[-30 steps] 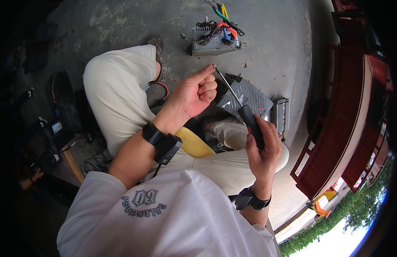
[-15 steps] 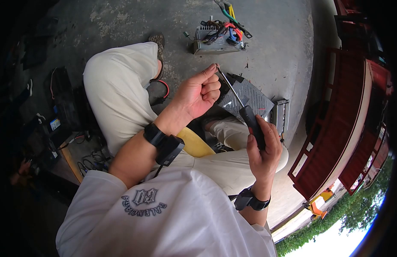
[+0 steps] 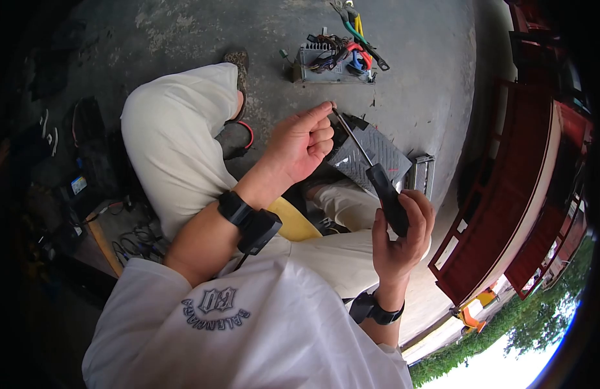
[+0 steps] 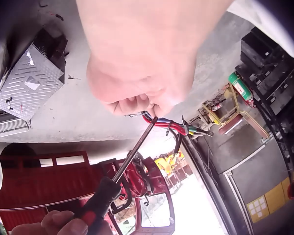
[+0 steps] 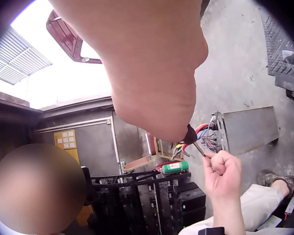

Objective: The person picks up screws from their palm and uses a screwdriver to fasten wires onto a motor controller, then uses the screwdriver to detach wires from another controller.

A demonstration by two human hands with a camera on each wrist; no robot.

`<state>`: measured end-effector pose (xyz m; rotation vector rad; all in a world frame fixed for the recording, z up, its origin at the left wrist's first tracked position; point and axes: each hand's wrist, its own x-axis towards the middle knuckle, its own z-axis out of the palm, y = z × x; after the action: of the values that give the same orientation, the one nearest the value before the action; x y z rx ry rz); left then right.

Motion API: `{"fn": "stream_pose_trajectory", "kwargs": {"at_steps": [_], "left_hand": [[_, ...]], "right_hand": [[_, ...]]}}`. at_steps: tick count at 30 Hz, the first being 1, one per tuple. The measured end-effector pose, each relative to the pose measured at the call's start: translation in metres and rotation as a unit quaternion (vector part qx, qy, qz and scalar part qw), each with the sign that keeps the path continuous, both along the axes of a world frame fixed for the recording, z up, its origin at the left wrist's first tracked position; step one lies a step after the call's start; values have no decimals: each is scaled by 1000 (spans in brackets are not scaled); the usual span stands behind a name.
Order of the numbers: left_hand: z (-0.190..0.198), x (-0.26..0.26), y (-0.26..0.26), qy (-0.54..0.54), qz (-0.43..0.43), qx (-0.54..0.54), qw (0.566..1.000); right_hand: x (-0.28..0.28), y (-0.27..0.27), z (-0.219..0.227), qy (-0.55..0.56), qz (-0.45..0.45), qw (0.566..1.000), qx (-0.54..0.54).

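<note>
My right hand [image 3: 407, 230] holds a screwdriver [image 3: 387, 198] by its black handle, with the thumb on one side and the fingers curled round the other. Its metal shaft slants up and left to my left hand [image 3: 300, 146]. There the thumb and forefinger pinch right at the screwdriver's tip, the other fingers curled into the palm. Whether a small part sits in that pinch I cannot tell. The left wrist view shows the shaft [image 4: 134, 152] meeting the left fingertips, with red on the handle. In the right wrist view, the right hand [image 5: 154, 93] hides most of the handle.
Ahead on the concrete floor stands a metal box [image 3: 339, 72] with coloured wires and pliers-like handles on top. Beyond the hands lie a grey ribbed panel [image 3: 374, 155] and a finned metal part [image 3: 422, 176]. A red cable [image 3: 251, 134] lies by the foot. A red truck [image 3: 501, 194] stands right.
The right hand has shifted slightly down and right, its fingers now looser and farther back on the screwdriver's handle. The left pinch stays at the tip, slightly farther right.
</note>
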<state>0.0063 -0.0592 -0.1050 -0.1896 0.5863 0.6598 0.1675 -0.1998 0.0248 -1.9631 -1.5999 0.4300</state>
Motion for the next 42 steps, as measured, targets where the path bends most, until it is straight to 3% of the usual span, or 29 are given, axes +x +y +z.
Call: {"fn": "stream_pose_trajectory", "kwargs": {"at_steps": [8, 34, 42], "left_hand": [[-22, 35, 11, -143, 72, -156, 975], [-30, 58, 31, -64, 122, -278, 951], [-20, 56, 33, -63, 128, -299, 943]], "right_hand": [[5, 33, 11, -53, 47, 997, -20], [23, 122, 23, -173, 185, 959, -130], [29, 134, 31, -159, 203, 956, -140]]}}
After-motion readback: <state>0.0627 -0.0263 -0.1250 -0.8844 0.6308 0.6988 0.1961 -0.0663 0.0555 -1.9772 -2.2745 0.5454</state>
